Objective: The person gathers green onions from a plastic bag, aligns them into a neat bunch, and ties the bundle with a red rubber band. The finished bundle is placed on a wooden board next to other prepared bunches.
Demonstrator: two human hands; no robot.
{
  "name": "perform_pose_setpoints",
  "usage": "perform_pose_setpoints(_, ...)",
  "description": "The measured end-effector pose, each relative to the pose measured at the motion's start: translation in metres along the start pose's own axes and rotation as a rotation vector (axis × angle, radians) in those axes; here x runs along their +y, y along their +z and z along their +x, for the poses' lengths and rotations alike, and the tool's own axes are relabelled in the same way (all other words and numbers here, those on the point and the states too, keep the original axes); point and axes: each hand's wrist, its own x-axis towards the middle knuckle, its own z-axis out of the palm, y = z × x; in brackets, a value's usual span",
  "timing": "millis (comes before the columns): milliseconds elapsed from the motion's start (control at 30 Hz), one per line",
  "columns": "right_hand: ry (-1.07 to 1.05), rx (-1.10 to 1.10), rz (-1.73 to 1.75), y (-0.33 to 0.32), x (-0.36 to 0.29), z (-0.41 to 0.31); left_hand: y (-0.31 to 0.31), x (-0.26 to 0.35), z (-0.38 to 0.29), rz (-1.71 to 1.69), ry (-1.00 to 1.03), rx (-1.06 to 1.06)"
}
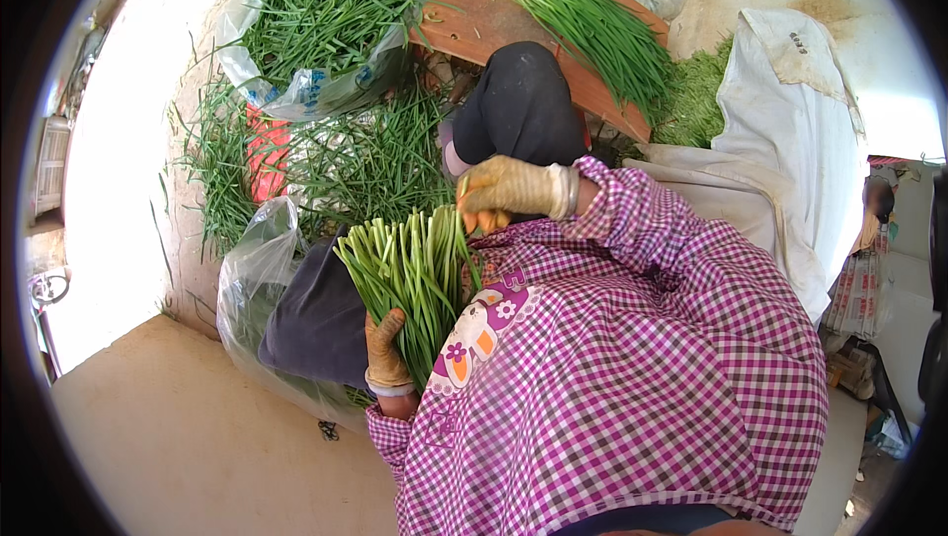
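My left hand, in a tan work glove, is closed around a bunch of green leafy stalks, likely garlic chives. Their pale cut ends point up, and the bunch leans against the checked apron. At the top right of the bunch is my gloved right hand, fingers curled and orange at the tips. A pale stalk seems to be at its fingers, but the grip is unclear. Beyond the knee, a larger sorted bunch lies on a reddish-brown wooden board.
A clear plastic bag full of loose green stalks stands at the upper left. More loose stalks lie below it, around a red-and-white sack. Another clear bag is beside the left leg. White cloth partly covers greens at right.
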Motion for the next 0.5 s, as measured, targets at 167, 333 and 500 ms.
perform_pose_setpoints(167, -0.127, -0.201, -0.18, 0.02, 0.004, 0.0, 0.007, -0.018, 0.001, 0.044, -0.136, -0.126)
perform_pose_setpoints(333, -0.242, 0.067, -0.403, -0.05, 0.003, -0.01, 0.002, -0.032, 0.004, 0.091, -0.19, -0.178)
perform_pose_setpoints(500, -0.219, 0.441, -0.233, -0.093, -0.02, -0.037, 0.003, -0.032, 0.003, 0.006, -0.187, -0.192)
